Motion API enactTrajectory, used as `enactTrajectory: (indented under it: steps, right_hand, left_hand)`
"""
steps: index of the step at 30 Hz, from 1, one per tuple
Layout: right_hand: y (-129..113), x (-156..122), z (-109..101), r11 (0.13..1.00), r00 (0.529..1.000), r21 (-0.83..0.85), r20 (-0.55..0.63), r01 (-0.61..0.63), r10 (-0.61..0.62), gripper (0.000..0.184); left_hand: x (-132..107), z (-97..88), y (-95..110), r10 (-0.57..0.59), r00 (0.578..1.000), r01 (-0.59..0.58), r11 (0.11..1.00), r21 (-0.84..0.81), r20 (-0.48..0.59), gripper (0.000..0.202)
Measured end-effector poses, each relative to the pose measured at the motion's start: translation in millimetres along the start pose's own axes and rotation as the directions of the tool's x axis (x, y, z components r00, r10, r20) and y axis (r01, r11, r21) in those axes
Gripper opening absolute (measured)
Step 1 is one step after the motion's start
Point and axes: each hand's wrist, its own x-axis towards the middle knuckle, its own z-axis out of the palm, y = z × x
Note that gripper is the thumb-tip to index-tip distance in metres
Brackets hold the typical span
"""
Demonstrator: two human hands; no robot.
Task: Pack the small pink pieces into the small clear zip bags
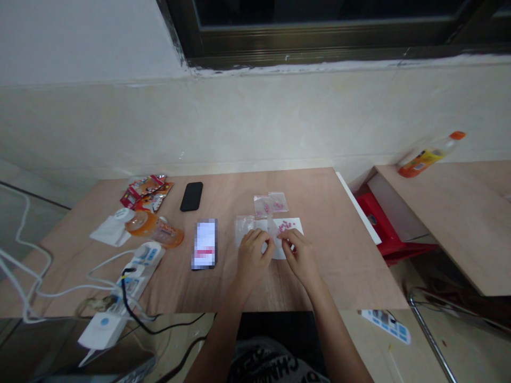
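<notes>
Seated person's view across a table, near to far; a dark printed shirt (271,361) lies at the lower edge, and both forearms reach forward onto the table (351,266); the left hand (252,260) and right hand (300,256) curl inward, close together near the table's middle; the grip of each is partly closed, with the fingertips nearly meeting above a sheet of white paper (293,226); a clear plastic bag (272,229) stands between the hands, but whether either grip has hold of it cannot be told; small pink pieces (288,226) lie scattered on the paper, just beyond the right hand; a second clear bag (244,230) lies beside the paper's left end, near the left hand; two further clear bags (263,207) (278,202), each with pink pieces inside, lie side by side beyond the paper; to the left lie a phone with a blurred screen (205,244) and a power strip (141,268) with white cables; farther on are an orange-lidded clear tub (155,230), a white cloth (112,230), snack packets (146,192) and a black phone (191,196); to the right, a red plastic stool (379,223) stands below a second table (451,223), which carries an orange-capped bottle (427,155); a tiled wall (239,122) closes the far side, beneath a dark window frame (319,32).
</notes>
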Motion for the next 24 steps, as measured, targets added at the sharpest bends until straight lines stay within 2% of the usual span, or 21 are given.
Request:
enactTrajectory:
  steps: [2,4,5,6,7,8,10,11,13,17,21,24]
  right_hand:
    - [-1.9,0.6,-2.5,1.0,1.0,0.027,0.015,0.016,-0.016,0.027]
    - [-4.1,1.6,-5.1,0.997,0.999,0.077,0.023,0.021,-0.022,0.03]
    - [-5.0,2.1,-6.4,0.994,0.999,0.108,0.025,0.022,-0.025,0.03]
    - [-5.5,2.6,-7.6,0.99,0.999,0.142,0.025,0.02,-0.023,0.03]
    - [-5.6,3.1,-8.9,0.984,1.0,0.177,0.023,0.012,-0.016,0.028]
    - [-5.2,3.6,-10.0,0.977,1.0,0.212,0.021,-0.002,-0.002,0.027]
    - [-2.6,4.5,-11.6,0.957,0.999,0.284,0.015,-0.048,0.046,0.024]
    - [-0.4,5.0,-12.1,0.945,0.997,0.318,0.015,-0.075,0.074,0.023]
    - [5.6,5.7,-12.0,0.917,0.991,0.379,0.014,-0.126,0.131,0.021]
    - [19.9,6.1,-9.4,0.837,0.958,0.499,-0.045,-0.224,0.283,0.023]
    - [29.1,6.0,-3.7,0.78,0.907,0.534,-0.058,-0.325,0.418,0.032]
    - [31.6,6.9,3.4,0.753,0.88,0.548,-0.063,-0.363,0.47,0.039]
  left_hand:
    - [-0.2,3.5,-4.3,-0.04,0.999,0.036,0.993,-0.109,-0.034,0.019]
    - [-0.6,11.0,-13.4,-0.155,0.982,0.119,0.953,-0.279,-0.108,0.015]
    - [-0.7,15.8,-19.3,-0.251,0.956,0.177,0.906,-0.384,-0.152,0.015]
    - [-0.8,20.8,-25.4,-0.364,0.92,0.251,0.831,-0.497,-0.145,0.021]
    - [-0.7,25.7,-31.4,-0.467,0.88,0.325,0.722,-0.611,-0.083,0.027]
    - [-0.5,30.1,-36.5,-0.531,0.847,0.395,0.583,-0.71,0.036,0.034]
    - [0.3,36.3,-43.3,-0.593,0.766,0.505,0.314,-0.804,0.249,0.045]
    - [0.7,37.8,-44.7,-0.594,0.736,0.534,0.213,-0.818,0.326,0.049]
    - [1.4,38.1,-44.3,-0.576,0.705,0.558,0.092,-0.824,0.413,0.052]
    - [1.6,32.2,-39.7,-0.529,0.71,0.557,0.018,-0.83,0.465,0.05]
    - [1.3,26.4,-36.8,-0.532,0.73,0.54,0.064,-0.839,0.429,0.048]
    - [0.5,22.6,-33.5,-0.519,0.753,0.527,0.106,-0.843,0.405,0.048]
